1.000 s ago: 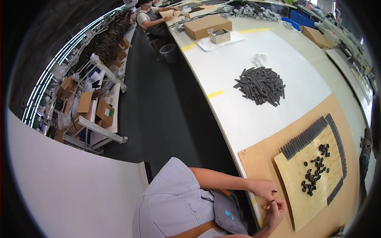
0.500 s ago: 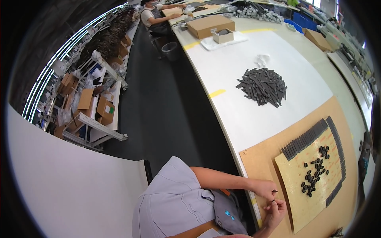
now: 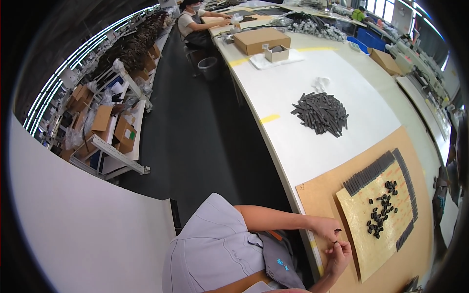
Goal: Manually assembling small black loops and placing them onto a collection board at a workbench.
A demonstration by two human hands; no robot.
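Observation:
My left hand (image 3: 324,228) and my right hand (image 3: 339,256) meet over the near edge of the brown board, fingers pinched close together. A small dark strip (image 3: 338,230) pokes out from the left fingers. The right fingertips press on a dark bit at the same spot; most of it is hidden by the fingers. Just right of my hands lies a yellowish sticky sheet (image 3: 364,244) with small black rolled loops (image 3: 382,215) scattered on it. Dark flat strips (image 3: 367,173) line its far and right edges in rows.
Farther along the table, a heap of loose dark strips (image 3: 320,115) lies on white paper (image 3: 273,141), beside crumpled white tissue (image 3: 321,84). A cardboard box (image 3: 261,41) and small open box (image 3: 277,53) stand beyond. Shelving (image 3: 117,151) is left; a seated person (image 3: 193,24) works far off.
The view has shifted slightly, so the table and its things sit a little differently in the picture. Both hands stay pinched together, with only slight finger movement.

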